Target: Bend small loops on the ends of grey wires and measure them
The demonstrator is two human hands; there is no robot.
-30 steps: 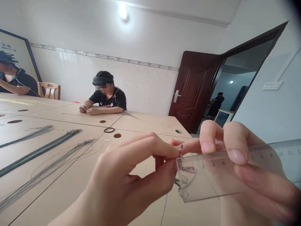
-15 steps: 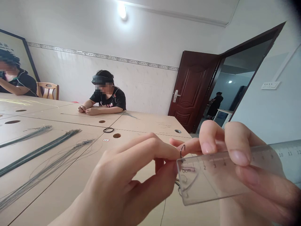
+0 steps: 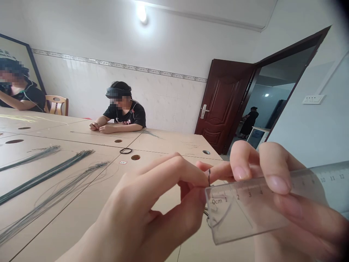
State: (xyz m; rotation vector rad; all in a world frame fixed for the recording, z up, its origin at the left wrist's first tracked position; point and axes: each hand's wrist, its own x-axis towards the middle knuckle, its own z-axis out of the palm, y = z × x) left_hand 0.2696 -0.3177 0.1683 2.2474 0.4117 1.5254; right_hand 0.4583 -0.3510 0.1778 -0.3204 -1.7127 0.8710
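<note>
A small dark wire hook (image 3: 209, 176) stands up from the pinched thumb and forefinger of my left hand (image 3: 163, 196). My right hand (image 3: 283, 185) grips a clear plastic ruler (image 3: 240, 214) between thumb and fingers. The ruler's zero end meets my left fingertips, just below the hook. Behind the ruler's corner, part of a dark metal loop (image 3: 208, 221) shows under my left thumb; most of it is hidden.
Three bundles of thin wires (image 3: 49, 174) lie on the left of the table (image 3: 89, 218). A black ring (image 3: 125, 150), a small label (image 3: 123, 162) and round table holes are beyond my left hand. A person (image 3: 125, 109) sits across; others are farther off.
The hook has turned, so its bent tip no longer shows to the side. The ruler's zero end has tilted down slightly. Both hands have otherwise stayed nearly in place.
</note>
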